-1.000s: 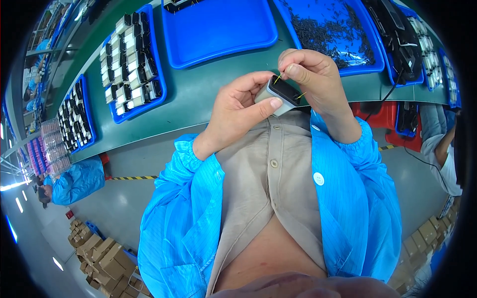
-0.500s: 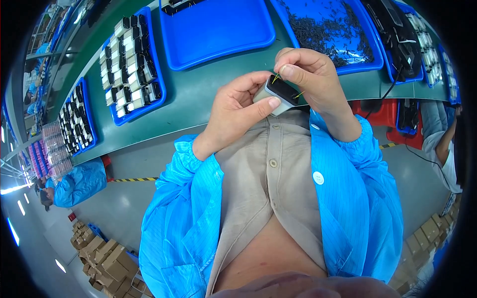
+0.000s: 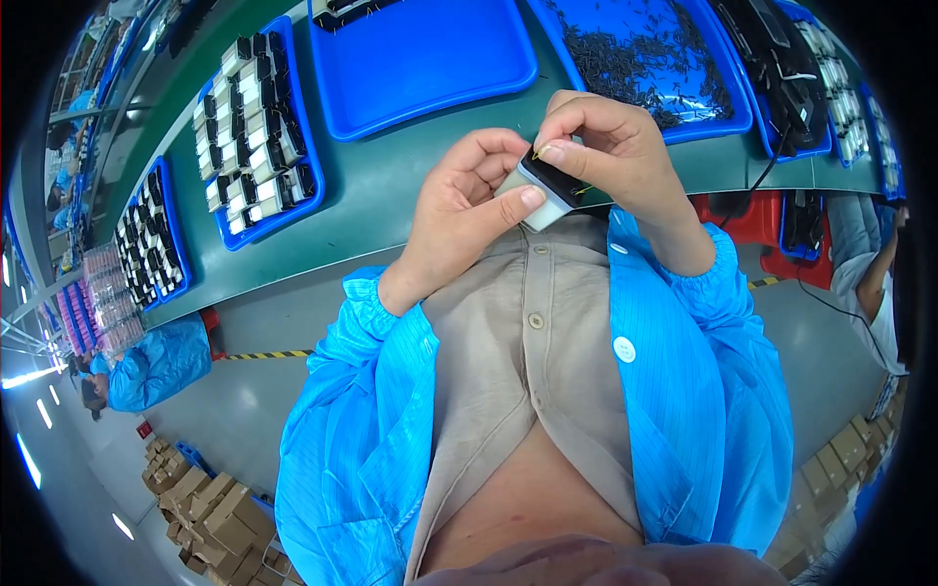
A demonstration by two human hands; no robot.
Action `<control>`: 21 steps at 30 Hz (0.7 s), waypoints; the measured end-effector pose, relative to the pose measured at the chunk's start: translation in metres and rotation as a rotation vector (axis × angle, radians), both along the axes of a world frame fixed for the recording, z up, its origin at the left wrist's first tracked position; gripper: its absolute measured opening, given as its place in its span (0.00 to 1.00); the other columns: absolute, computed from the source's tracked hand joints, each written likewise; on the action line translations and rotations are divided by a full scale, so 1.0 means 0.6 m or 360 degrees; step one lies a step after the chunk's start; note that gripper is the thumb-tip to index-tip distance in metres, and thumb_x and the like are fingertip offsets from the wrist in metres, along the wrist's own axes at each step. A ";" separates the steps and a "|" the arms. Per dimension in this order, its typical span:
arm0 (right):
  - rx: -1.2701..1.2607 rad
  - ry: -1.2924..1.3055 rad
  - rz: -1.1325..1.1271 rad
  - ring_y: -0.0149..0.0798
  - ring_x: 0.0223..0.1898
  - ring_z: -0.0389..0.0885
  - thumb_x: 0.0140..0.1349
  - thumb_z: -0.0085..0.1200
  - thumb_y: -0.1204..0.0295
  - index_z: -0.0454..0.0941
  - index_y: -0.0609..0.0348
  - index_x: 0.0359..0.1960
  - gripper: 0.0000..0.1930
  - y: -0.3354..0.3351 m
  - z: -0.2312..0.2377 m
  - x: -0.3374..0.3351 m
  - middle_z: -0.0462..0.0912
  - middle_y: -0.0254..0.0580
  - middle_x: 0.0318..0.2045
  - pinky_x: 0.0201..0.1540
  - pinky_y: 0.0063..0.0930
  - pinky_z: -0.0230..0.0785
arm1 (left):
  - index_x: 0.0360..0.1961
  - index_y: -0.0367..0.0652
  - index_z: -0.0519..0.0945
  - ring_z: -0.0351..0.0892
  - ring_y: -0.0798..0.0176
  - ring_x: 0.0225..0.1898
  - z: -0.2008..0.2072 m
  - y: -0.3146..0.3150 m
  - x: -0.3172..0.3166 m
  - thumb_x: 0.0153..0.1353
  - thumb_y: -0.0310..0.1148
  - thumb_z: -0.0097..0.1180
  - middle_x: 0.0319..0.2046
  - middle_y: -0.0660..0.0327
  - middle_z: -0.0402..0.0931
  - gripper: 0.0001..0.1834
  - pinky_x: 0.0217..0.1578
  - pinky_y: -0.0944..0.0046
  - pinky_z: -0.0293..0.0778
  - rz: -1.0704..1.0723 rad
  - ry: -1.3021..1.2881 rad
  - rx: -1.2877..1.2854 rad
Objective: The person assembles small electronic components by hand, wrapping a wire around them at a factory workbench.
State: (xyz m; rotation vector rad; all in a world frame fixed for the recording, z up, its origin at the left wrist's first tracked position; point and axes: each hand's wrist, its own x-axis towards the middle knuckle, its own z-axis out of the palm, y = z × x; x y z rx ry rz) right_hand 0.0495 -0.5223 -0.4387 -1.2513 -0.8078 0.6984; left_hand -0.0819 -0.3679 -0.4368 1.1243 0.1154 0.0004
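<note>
The likeliest trouble is at the thin yellow-green wire by the right hand's fingertips: a sideways or hard pull could bend it or work it loose from the black top of the small white block. The right thumb and forefinger are drawn nearly together there — whether they truly grip the wire cannot be made out. A second wire pokes out at the block's other end, just beside the right hand, and could snag or get bent if that hand brushes it. The left hand is partly closed round the block, thumb on its near side, and seems to bear the weight alone; since the block hangs tilted near the front edge of the green table, a slip could send it off onto the floor. Straight beyond the hands lies a blue tray with a few blocks at its far end, and to the left another tray carries crowded rows. The right arm lies in front of a tray of loose black pieces — a careless elbow could catch the black cable hanging past the table edge.
</note>
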 end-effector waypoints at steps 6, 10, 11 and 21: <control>0.0035 -0.0147 -0.0113 0.23 0.34 0.74 0.60 0.60 0.74 0.81 0.62 0.36 0.06 -0.005 0.011 0.001 0.78 0.31 0.31 0.39 0.17 0.67 | 0.55 0.35 0.69 0.74 0.67 0.50 -0.006 0.000 0.000 0.61 0.23 0.57 0.48 0.57 0.75 0.21 0.51 0.68 0.71 0.0015 -0.0011 -0.0141; 0.0150 0.0052 -0.0126 0.24 0.34 0.74 0.59 0.59 0.76 0.80 0.63 0.38 0.07 -0.012 -0.002 0.006 0.79 0.33 0.33 0.38 0.18 0.66 | 0.55 0.34 0.72 0.72 0.66 0.52 -0.011 0.002 -0.001 0.61 0.24 0.57 0.50 0.56 0.74 0.20 0.53 0.66 0.70 0.0011 0.0038 -0.0232; 0.0191 -0.0069 -0.0067 0.25 0.34 0.74 0.59 0.59 0.77 0.80 0.63 0.38 0.06 -0.013 -0.003 0.007 0.79 0.33 0.34 0.38 0.18 0.66 | 0.55 0.34 0.72 0.72 0.66 0.52 -0.010 0.003 0.000 0.61 0.24 0.57 0.50 0.56 0.74 0.20 0.53 0.66 0.70 0.0011 0.0037 -0.0232; 0.0048 -0.0580 -0.0165 0.28 0.32 0.74 0.55 0.60 0.79 0.81 0.62 0.34 0.05 -0.008 0.017 -0.003 0.79 0.36 0.30 0.36 0.20 0.66 | 0.55 0.33 0.73 0.74 0.66 0.50 -0.007 0.002 -0.001 0.62 0.26 0.58 0.50 0.56 0.75 0.20 0.51 0.66 0.72 -0.0010 0.0069 -0.0208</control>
